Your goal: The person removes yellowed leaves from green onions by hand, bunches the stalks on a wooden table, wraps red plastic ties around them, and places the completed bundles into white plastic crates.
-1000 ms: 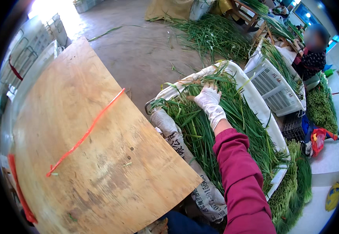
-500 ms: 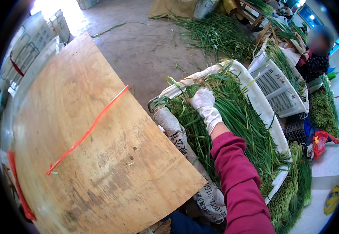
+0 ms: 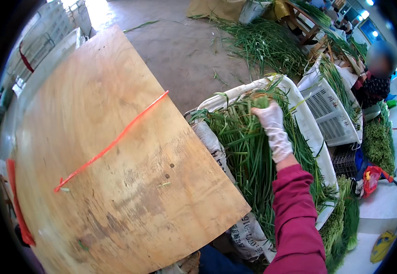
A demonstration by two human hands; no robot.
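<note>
My right hand, in a thin white glove, is closed around the pale end of a bunch of long green leaves that look like chives. The bunch hangs down toward me over more of the same leaves. They fill a large white plastic crate on the right. To the left of the crate is a wooden board, with a red plastic strip laid slantwise across it. My left hand is out of view.
A printed white sack is wedged between board and crate. Loose greens lie on the floor beyond. Farther right are a white slatted crate, a black crate and heaped green stems. A person sits at the far right.
My right hand has moved right and closed on a bunch of chives, lifting its pale end. The view has shifted slightly.
</note>
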